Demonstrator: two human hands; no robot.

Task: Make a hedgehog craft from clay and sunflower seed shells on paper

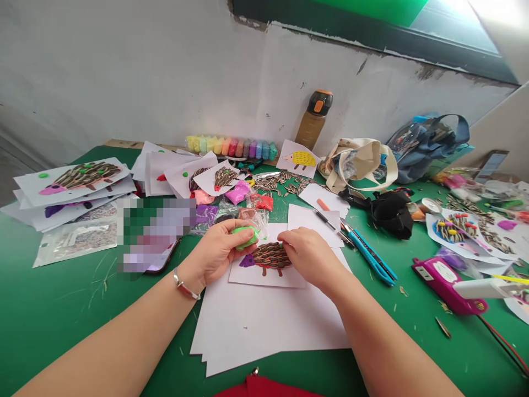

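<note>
My left hand (217, 252) is closed round a lump of green clay (244, 237) in clear wrap, held just above the table. My right hand (308, 255) rests with its fingers pinched together on a small white card (264, 274). That card shows a hedgehog (268, 256) made of sunflower seeds, with a purple head and red feet. The card lies on a stack of blank white paper (264, 322) on the green table (61, 309). What the right fingertips pinch is too small to see.
Finished hedgehog cards (78, 179) pile up at the left. Packets of coloured clay (231, 146), loose seeds (285, 182), a bottle (314, 118) and bags (359, 160) stand at the back. Blue cutters (370, 256), a pink device (444, 281) and more cards (463, 231) lie right.
</note>
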